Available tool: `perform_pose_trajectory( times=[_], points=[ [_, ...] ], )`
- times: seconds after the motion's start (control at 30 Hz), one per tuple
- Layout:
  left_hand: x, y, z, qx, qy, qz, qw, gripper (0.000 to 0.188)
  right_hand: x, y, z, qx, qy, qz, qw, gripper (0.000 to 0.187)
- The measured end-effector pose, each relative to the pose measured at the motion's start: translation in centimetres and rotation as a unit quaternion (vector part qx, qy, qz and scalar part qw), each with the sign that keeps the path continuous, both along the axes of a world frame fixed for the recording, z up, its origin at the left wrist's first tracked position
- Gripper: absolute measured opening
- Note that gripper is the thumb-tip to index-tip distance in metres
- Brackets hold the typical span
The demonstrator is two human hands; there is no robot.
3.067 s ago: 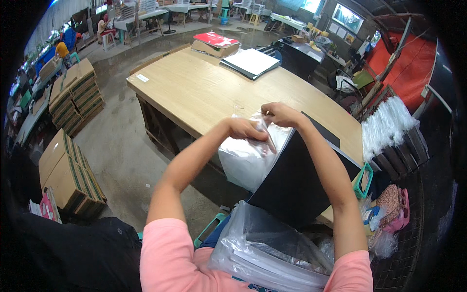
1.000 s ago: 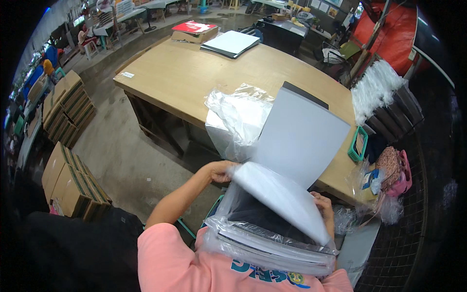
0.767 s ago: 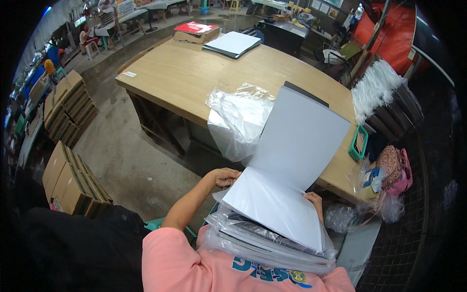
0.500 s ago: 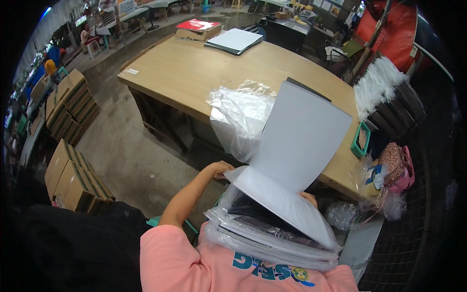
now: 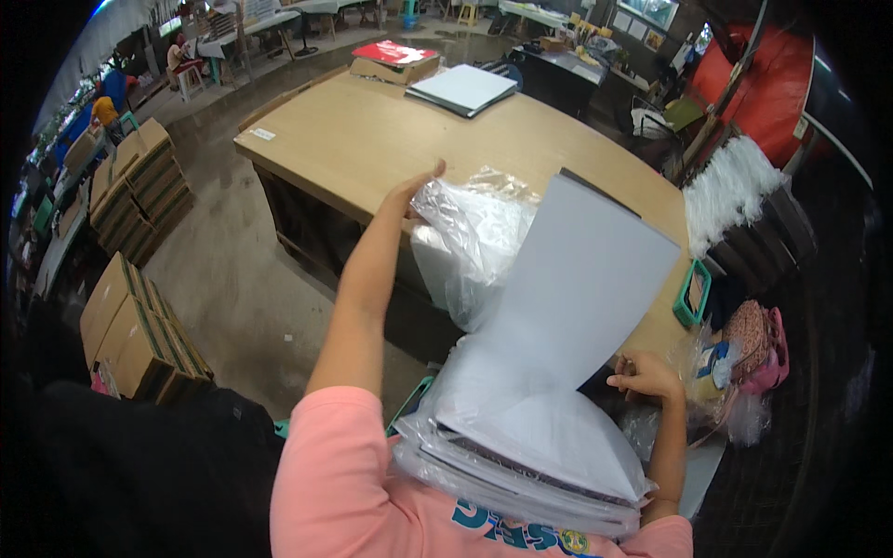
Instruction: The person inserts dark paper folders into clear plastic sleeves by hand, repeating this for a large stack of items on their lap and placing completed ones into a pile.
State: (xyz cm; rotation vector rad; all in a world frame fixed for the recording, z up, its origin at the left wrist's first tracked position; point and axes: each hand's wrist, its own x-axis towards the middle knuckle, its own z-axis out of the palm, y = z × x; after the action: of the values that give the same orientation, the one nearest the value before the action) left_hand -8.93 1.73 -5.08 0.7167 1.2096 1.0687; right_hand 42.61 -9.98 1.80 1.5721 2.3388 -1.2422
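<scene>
Centrally, I see clear plastic bags (image 5: 479, 237) draped over the table's (image 5: 358, 130) near edge. The left hand (image 5: 414, 191) touches their left corner; I cannot tell whether it grips. Just right, a gray sheet (image 5: 595, 270) spans towards a plastic-wrapped pile (image 5: 521, 423) on the lap. Beside that, the right hand (image 5: 651, 377) is half-open, fingers bent. Boxes (image 5: 126, 325) stand far left

A crumpled heap of clear, shiny plastic (image 5: 474, 228) lies at the near edge of the desk (image 5: 363, 130), its front part hanging below this edge. A smooth grey sheet (image 5: 591, 270) also crosses the desk's near edge. Nearer than the desk, a plastic-covered white sheet (image 5: 526, 414) curves over a wrapped stack (image 5: 521, 493).
</scene>
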Motion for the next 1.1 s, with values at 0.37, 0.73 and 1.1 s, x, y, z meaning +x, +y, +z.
perform_pose_trajectory(
  times=[0.37,0.73,1.1],
  points=[
    [3.5,0.7,3.3,0.381,0.04,0.116,0.917,0.022,-24.9,12.8,7.7,0.293,0.274,0.104,0.91,0.031],
    [4.1,-1.8,4.0,0.362,0.161,0.157,0.905,0.039,-33.3,16.2,2.0,0.466,0.184,0.052,0.864,0.006],
    [2.9,-2.0,1.6,0.313,0.253,0.118,0.908,0.029,-33.0,14.8,1.9,0.481,0.297,0.022,0.824,0.006]
  ],
)
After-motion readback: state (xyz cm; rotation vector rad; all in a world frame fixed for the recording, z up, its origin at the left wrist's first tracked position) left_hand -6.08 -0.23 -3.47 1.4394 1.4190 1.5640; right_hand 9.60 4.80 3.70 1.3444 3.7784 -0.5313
